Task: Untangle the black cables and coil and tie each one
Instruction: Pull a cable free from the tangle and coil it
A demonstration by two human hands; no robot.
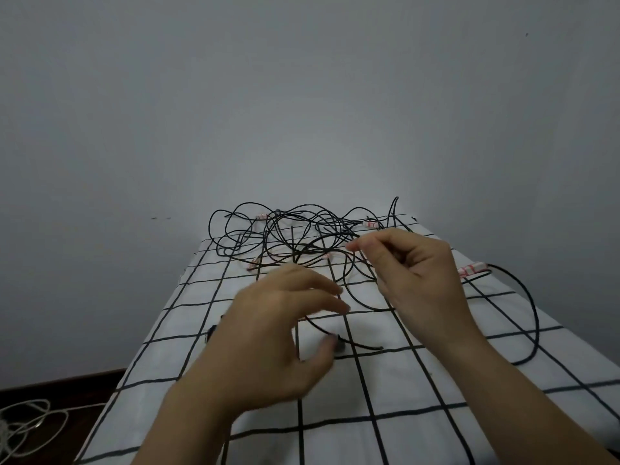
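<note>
Black cables lie in a loose tangle at the far end of a table covered by a white cloth with a black grid. Several strands carry red-and-white tags. One long loop runs out of the tangle along the right edge of the cloth, and a short free end lies near the middle.

The right hand is raised above the near side of the tangle, with the wrist bent and the back of the hand towards the camera. Its thumb and forefinger are pressed together at their tips, pinching a strand of the cables, and the other fingers are curled loosely into the palm.

The left hand hovers lower, over the middle of the cloth. It is blurred, with the fingers spread, gently bent and gripping nothing. Its thumb hangs just beside the free cable end, but whether they touch cannot be told.

A white cord lies coiled on the dark floor at lower left.
</note>
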